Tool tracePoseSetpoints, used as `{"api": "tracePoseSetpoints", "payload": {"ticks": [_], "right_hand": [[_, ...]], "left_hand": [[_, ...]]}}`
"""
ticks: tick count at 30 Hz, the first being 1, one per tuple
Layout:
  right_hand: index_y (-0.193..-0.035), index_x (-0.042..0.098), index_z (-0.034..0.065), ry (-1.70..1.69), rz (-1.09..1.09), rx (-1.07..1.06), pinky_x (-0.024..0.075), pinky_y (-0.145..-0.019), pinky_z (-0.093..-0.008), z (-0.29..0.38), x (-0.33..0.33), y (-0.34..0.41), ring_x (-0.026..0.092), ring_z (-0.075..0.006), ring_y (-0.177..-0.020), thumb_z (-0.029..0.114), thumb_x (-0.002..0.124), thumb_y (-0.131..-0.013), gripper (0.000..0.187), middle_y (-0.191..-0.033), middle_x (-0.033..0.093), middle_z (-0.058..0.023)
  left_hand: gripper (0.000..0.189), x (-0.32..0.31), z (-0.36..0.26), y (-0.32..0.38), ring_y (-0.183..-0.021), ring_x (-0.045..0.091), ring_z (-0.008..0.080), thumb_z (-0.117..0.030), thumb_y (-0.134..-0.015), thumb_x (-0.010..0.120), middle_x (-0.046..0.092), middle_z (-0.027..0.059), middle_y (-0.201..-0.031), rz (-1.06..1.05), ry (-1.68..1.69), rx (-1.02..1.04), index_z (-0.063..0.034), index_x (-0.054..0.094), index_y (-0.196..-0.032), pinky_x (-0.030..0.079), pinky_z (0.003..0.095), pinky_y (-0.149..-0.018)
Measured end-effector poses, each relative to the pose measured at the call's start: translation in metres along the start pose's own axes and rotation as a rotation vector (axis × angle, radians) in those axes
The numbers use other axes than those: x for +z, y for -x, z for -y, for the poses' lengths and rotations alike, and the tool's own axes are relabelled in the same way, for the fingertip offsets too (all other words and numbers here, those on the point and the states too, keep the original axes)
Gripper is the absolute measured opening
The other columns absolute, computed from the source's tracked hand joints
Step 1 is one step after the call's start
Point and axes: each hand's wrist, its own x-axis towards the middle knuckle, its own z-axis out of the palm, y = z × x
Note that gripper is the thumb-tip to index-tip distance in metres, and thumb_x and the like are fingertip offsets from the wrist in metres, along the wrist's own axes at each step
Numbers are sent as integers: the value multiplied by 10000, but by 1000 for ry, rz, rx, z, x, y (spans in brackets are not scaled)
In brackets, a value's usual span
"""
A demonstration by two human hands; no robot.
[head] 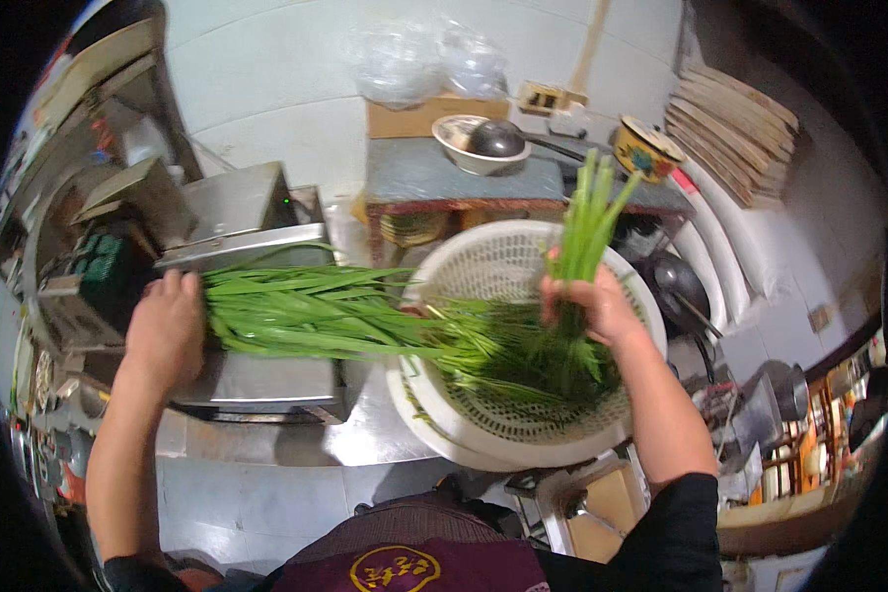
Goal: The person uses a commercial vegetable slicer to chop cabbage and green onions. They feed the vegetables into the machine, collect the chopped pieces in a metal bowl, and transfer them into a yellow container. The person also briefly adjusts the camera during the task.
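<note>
My right hand (599,300) grips an upright bunch of green chives (590,214) above a white perforated plastic basket (481,251). More long flat chive leaves (303,311) lie across the top of a stainless-steel machine (266,377), and their right ends reach over the basket's rim. At their left end rests my left hand (169,325), touching or very close to them; whether its fingers hold any is unclear. Inside the basket sits a loose heap of chives (481,355), partly covered by my right hand and its bunch.
Behind the basket, a low table (459,181) bears a white bowl (481,152) with a dark ladle (497,139) and a yellow enamel pot (647,148). A dark wok (673,288) stands to the right. Below are a steel counter (377,422) and a cardboard box (603,510).
</note>
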Motion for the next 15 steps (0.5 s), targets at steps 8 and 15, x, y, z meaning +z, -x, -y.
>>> {"api": "tracePoseSetpoints", "payload": {"ticks": [8, 15], "right_hand": [[-1024, 604, -5, 745, 329, -503, 512, -631, -373, 130, 184, -23, 631, -220, -684, 259, 658, -896, 298, -741, 637, -99], [-973, 609, -38, 1215, 653, -523, 516, -742, -505, 71, 283, -59, 646, -449, -840, 473, 631, -896, 517, -861, 659, -273]], "left_hand": [[324, -8, 6, -3, -944, 685, 350, -156, -828, 609, 671, 217, -1015, 123, -58, -4, -43, 546, -1125, 430, 508, -1002], [370, -10, -9, 47, -1135, 594, 351, -167, -835, 551, 643, 257, -1131, -384, -277, 114, 58, 611, -1122, 337, 511, -1094]]}}
